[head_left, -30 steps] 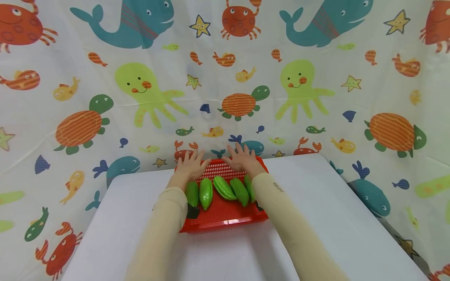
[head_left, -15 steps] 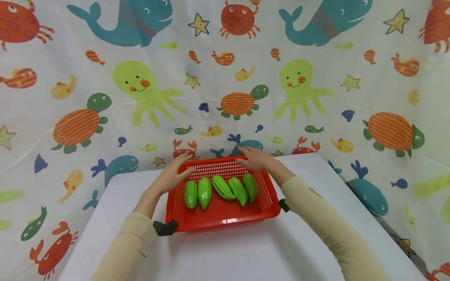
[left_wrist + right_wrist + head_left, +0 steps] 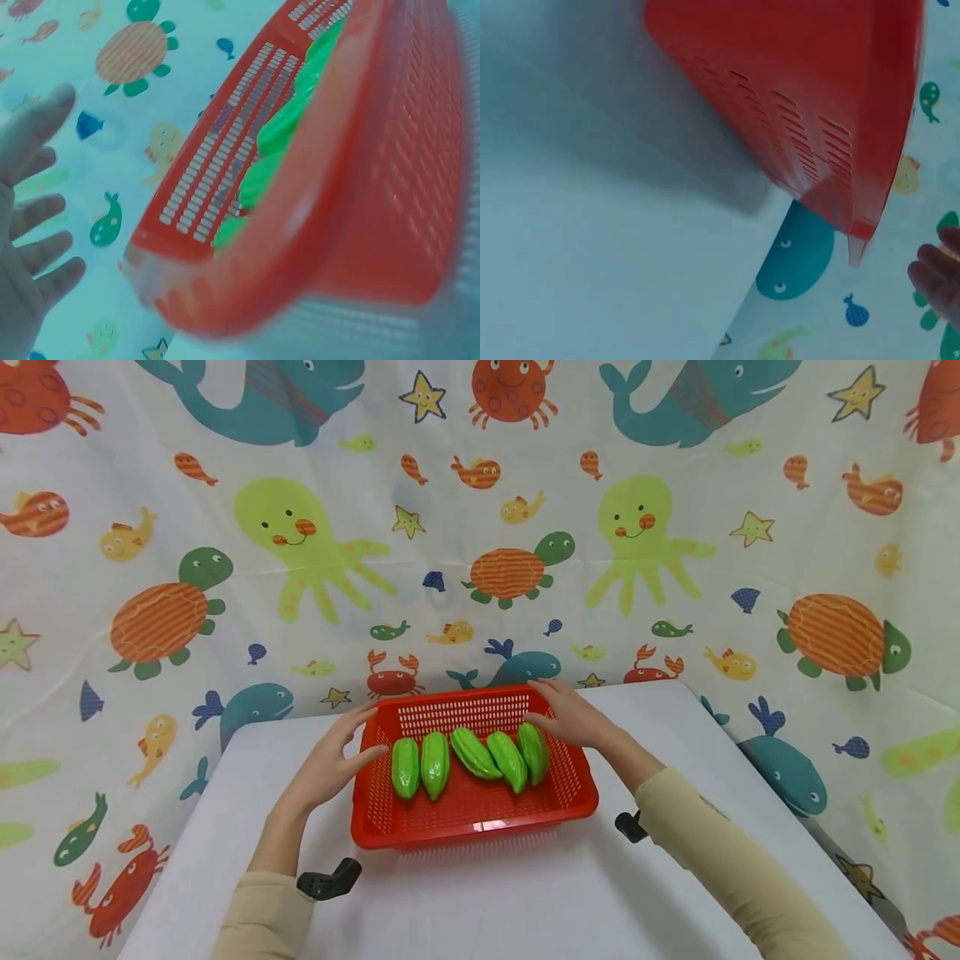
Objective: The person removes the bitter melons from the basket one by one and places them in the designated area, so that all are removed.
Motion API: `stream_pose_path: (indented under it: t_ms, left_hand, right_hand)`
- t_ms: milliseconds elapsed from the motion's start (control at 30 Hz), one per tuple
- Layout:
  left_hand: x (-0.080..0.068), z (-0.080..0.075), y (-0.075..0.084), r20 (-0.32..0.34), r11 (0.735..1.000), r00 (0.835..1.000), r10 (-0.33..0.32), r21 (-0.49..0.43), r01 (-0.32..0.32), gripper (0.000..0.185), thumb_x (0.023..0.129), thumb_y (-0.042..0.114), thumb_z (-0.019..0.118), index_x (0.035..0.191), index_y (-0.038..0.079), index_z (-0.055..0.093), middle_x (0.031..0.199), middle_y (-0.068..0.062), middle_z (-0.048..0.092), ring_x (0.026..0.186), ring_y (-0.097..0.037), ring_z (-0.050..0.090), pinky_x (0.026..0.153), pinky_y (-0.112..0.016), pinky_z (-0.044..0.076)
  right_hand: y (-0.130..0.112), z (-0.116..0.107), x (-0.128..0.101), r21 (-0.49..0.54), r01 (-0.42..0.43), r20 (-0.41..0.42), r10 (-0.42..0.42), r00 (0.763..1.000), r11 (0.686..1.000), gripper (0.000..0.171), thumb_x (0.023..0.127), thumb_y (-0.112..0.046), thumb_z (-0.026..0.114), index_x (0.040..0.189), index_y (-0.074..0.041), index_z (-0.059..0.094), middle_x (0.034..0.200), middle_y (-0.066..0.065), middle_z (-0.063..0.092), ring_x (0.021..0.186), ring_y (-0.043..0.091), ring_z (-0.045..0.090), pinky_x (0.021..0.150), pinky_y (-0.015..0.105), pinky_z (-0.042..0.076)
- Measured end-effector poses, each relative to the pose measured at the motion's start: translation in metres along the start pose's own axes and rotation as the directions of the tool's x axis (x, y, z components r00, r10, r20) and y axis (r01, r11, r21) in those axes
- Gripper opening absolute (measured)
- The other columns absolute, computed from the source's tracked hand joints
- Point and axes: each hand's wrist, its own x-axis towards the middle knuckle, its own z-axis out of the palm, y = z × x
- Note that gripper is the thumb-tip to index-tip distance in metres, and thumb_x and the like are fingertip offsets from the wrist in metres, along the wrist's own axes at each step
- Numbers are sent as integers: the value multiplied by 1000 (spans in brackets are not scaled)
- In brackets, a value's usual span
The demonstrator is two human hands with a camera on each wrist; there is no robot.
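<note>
Backdrop: while I look for readable writing, the sea-creature cloth (image 3: pixel 675 568) shows none.
Table: my white table (image 3: pixel 487 893) carries the basket mid-top.
Basket: red basket (image 3: pixel 480 814), unlabelled.
Vegetables: five green vegetables (image 3: pixel 472 760) inside it.
Sleeve: right sleeve (image 3: pixel 720 852) print, too small to read.
Left hand (image 3: pixel 326 768): fingers relaxed, beside basket's left wall.
Right hand (image 3: pixel 573 714): fingers straight, at far right corner.

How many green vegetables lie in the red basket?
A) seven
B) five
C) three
B: the head view shows five green vegetables in a row across the red basket, two toward the left and three toward the right.
</note>
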Motion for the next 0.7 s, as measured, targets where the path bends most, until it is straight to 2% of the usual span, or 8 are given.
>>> stream_pose_path:
  t_ms: [133,267,400,533,700]
  left_hand:
    - [-14,1,-14,1,998,998,-55,-38,55,75,91,43,66,151,10,34,159,-18,19,139,-47,28,99,-61,40]
    - [-26,7,-35,4,990,995,-102,-94,102,71,92,39,66,151,13,35,160,-17,17,140,-45,27,100,-56,41]
    - [-36,17,-51,27,978,994,-107,-175,110,67,93,36,66,149,14,38,160,-16,17,141,-44,27,101,-53,41]
    - [-43,26,-58,36,956,995,-96,-276,103,62,94,31,65,147,14,40,159,-16,23,141,-41,28,101,-54,41]
    - [-50,34,-60,22,927,992,-127,-353,127,57,96,32,62,146,16,40,155,-14,32,140,-43,30,97,-56,45]
  right_hand:
    - [-1,2,-7,42,7,-12,-7,1000,999,68,95,-32,63,150,-4,34,152,21,35,140,39,32,107,59,35]
    - [-4,3,-12,77,15,-14,-14,1000,997,68,95,-32,63,150,-5,34,152,18,35,140,37,32,106,58,37]
    - [-10,3,-15,118,19,-9,-19,1000,993,67,95,-32,64,150,-6,35,151,16,39,138,34,36,104,56,39]
    - [-16,4,-14,146,45,-12,-44,999,988,66,95,-32,64,149,-6,36,148,15,42,136,32,39,103,54,42]
    - [-28,5,-10,201,58,-25,-54,998,978,65,95,-32,64,149,-7,37,148,13,44,136,31,40,102,53,44]
